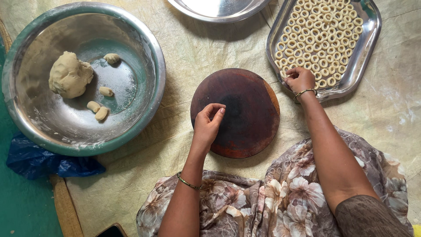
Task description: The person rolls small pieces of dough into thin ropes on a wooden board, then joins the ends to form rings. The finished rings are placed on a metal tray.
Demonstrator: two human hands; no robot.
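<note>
**Dough rings, one at a time off the round board**

Floral fabric over the lap sits closest to the lens, both forearms reaching out from it. Left hand rests on the near-left part of the dark round wooden board, fingers curled in with the tips pinched together; can't tell if any dough is in there. Right hand is off the board's far-right edge, fingers closed on a small dough ring right at the near corner of the steel tray, which is packed with rows of dough rings.

Looks like the placing step to me. Board is bare, so the next ring would need a fresh piece. Left of the board, the big steel bowl holds the dough lump and a few small dough pieces.
</note>
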